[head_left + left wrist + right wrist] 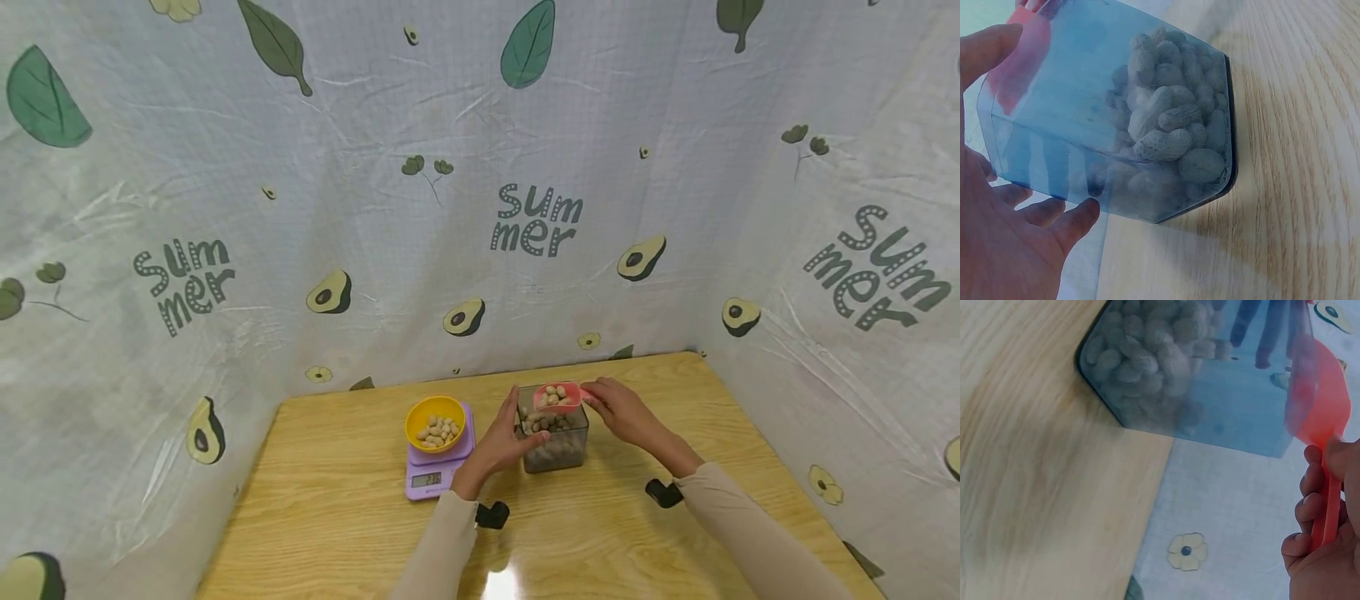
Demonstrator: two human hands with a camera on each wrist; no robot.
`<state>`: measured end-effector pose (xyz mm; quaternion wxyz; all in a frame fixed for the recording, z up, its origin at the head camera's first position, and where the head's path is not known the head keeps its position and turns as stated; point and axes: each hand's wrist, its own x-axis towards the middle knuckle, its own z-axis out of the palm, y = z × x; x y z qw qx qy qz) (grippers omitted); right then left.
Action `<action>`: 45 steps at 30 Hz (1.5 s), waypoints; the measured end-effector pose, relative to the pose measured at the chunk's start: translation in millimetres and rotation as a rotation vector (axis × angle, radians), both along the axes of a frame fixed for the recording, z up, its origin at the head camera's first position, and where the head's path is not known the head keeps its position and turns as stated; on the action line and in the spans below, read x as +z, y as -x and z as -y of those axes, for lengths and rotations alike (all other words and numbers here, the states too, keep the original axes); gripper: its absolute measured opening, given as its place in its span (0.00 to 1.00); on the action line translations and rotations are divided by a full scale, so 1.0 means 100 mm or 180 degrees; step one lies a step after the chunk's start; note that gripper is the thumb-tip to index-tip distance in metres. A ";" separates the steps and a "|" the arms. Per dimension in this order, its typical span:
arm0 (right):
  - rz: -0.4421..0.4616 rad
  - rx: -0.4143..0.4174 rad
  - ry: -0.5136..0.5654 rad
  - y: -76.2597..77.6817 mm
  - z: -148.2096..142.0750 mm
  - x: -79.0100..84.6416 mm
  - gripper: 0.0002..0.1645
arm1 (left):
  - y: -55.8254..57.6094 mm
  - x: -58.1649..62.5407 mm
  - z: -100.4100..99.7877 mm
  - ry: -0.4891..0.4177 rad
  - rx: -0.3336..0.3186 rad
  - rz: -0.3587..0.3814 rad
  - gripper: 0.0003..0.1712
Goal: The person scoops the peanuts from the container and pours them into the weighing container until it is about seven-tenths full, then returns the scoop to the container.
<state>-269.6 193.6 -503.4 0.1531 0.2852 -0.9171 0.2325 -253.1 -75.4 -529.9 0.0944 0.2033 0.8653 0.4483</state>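
Observation:
A see-through grey plastic container (pixel 557 450) partly filled with peanuts (pixel 1169 119) stands on the table. My left hand (pixel 501 442) grips it from the left, thumb on the near side and fingers along the far side. My right hand (pixel 626 410) holds a red scoop (pixel 573 395) by its handle, which runs under curled fingers in the right wrist view. Several peanuts lie in the scoop, level with the container's rim. Left of the container, a yellow bowl (pixel 412 417) with peanuts sits on a purple kitchen scale (pixel 416 483) with a lit display.
The wooden table (pixel 330 500) has its back edge against a white printed curtain (pixel 390 333), which also hangs at both sides. Each wrist carries a small black camera mount (pixel 492 515).

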 end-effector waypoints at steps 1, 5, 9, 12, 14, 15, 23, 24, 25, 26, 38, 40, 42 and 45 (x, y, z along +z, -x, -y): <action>-0.0041 0.0007 -0.0011 0.00 0.00 0.01 0.14 | 0.00 0.01 0.00 -0.0004 0.0006 0.0005 0.66; -0.0230 0.0064 -0.0031 -0.02 0.01 0.10 0.13 | 0.00 0.04 0.02 0.0027 0.0059 -0.0057 0.68; -0.0387 0.0115 -0.0004 -0.01 0.01 0.19 0.12 | -0.01 0.11 0.06 0.0119 0.0148 -0.0160 0.70; -0.0395 0.0132 0.0057 0.00 0.02 0.25 0.12 | -0.02 0.18 0.10 0.0093 0.0190 -0.0154 0.68; -0.0387 0.0136 0.0092 0.00 0.04 0.29 0.13 | -0.02 0.23 0.13 0.0066 0.0221 -0.0133 0.67; -0.0384 0.0142 0.0110 0.00 0.04 0.31 0.14 | -0.02 0.25 0.15 0.0061 0.0237 -0.0134 0.66; -0.0394 0.0164 0.0208 0.01 0.15 0.47 0.14 | -0.06 0.40 0.33 -0.0137 0.0341 -0.0349 0.58; -0.0381 0.0155 0.0218 0.01 0.16 0.49 0.14 | -0.06 0.42 0.35 -0.0133 0.0358 -0.0388 0.58; -0.0369 0.0151 0.0225 0.01 0.19 0.52 0.14 | -0.07 0.44 0.38 -0.0115 0.0379 -0.0432 0.58; -0.0355 0.0146 0.0238 0.01 0.21 0.53 0.14 | -0.07 0.45 0.40 -0.0106 0.0406 -0.0474 0.58; -0.0429 0.0156 0.0292 0.04 0.47 0.61 0.14 | -0.13 0.58 0.77 -0.0168 0.0708 -0.0855 0.53; -0.0435 0.0163 0.0304 0.06 0.52 0.61 0.15 | -0.14 0.58 0.85 -0.0162 0.0772 -0.0923 0.53; -0.0414 0.0181 0.0310 0.08 0.57 0.62 0.15 | -0.15 0.57 0.94 -0.0150 0.0828 -0.0969 0.52; -0.0337 0.0212 0.0368 0.10 0.66 0.65 0.16 | -0.16 0.55 1.06 -0.0097 0.0909 -0.0938 0.53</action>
